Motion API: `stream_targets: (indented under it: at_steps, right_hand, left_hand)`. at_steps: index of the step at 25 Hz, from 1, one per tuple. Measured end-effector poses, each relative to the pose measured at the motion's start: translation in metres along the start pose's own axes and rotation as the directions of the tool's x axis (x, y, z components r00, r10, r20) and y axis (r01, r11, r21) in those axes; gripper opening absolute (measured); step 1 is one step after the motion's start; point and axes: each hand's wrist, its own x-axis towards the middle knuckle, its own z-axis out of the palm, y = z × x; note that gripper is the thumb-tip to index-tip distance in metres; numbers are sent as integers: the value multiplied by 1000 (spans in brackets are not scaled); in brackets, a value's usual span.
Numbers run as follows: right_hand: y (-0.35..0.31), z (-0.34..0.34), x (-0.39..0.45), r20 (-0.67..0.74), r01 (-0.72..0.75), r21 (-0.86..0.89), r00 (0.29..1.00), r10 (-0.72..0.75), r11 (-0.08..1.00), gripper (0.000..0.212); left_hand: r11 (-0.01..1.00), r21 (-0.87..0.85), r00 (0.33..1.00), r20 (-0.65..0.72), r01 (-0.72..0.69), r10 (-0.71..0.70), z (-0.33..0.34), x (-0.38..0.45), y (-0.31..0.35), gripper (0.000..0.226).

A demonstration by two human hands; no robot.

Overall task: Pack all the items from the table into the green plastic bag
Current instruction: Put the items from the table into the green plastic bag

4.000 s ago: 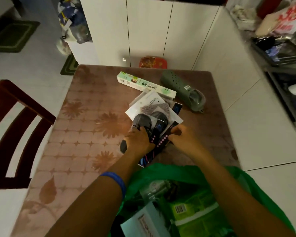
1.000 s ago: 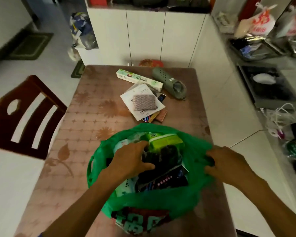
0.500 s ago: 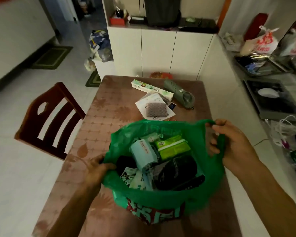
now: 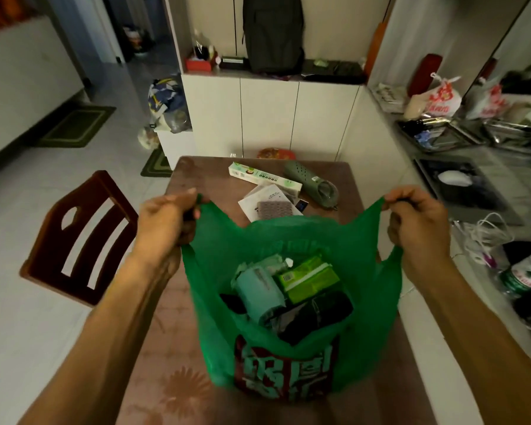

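Green plastic bag (image 4: 215, 246) with red-and-white print on its near face hung open between both hands above the brown patterned table (image 4: 178, 357). Left hand (image 4: 166, 222) gripped one handle in curled fingers; right hand (image 4: 417, 222) pinched and gripped the other. Inside: pale teal box (image 4: 258, 286), lime-green packet (image 4: 307, 279), dark bundle (image 4: 319, 314); lower contents hidden. Beyond the hands, unpacked: long white-and-green carton (image 4: 264, 177), grey-green perforated clog (image 4: 311, 182), white card packet with grey scouring pad (image 4: 273, 208), partly covered by the bag rim. Small dark item (image 4: 301, 205) beside it, unidentifiable.
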Motion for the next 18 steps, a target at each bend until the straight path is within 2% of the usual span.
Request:
stream_targets:
  at_steps: [2,3,5,6,7,8,9,10,11,12,13,14,16,18]
  right_hand:
    - [-19,-5,8,-33,42,99,999,-39,994,34]
    - [-21,-9,6,-42,60,39,997,-59,997,33]
    - [-10,-21,-4,-39,46,-308,997,-61,950,30]
    - [0,-27,-8,-17,11,-525,1000,-24,851,25]
    - [10,-34,-11,15,-21,-723,999,46,691,18]
    - [14,-36,-14,29,-38,-874,991,130,485,10]
    - [14,-33,-15,30,-26,-955,982,185,295,9]
    - [12,-25,-14,40,10,-986,983,177,169,19]
    - [9,-14,-13,81,68,-990,991,103,124,28]
    - [3,2,-13,141,142,-983,990,-18,119,33]
    - [-2,21,-12,202,219,-965,972,-122,145,34]
    - [-6,40,-9,249,277,-943,955,-163,182,32]
    - [-3,76,6,318,328,-907,945,-82,265,28]
    - [14,103,28,356,332,-904,933,45,271,27]
  left_hand:
    - [983,38,982,69,-180,177,4,-12,23,22]
    - [980,73,979,96,-185,178,1,-19,23,21]
    - [976,191,983,172,-103,70,-16,-33,13,19]
    - [964,261,976,217,-43,-15,-28,-38,7,20]
    - [942,335,957,272,5,-102,-42,-39,1,21]
    - [908,418,925,332,33,-186,-53,-40,-2,23]
    - [863,505,880,395,31,-262,-61,-38,-3,27]
    - [814,580,821,454,24,-347,-65,-36,-2,34]
    - [770,638,761,499,1,-415,-66,-33,-1,42]
    - [728,685,728,514,-30,-454,-66,-30,3,49]
    - [690,719,742,509,-88,-436,-62,-26,9,51]
    - [676,723,786,497,-141,-368,-56,-20,15,47]
    - [717,674,896,413,-179,-164,-44,10,17,48]
    - [845,531,965,249,-67,-80,-36,58,3,52]
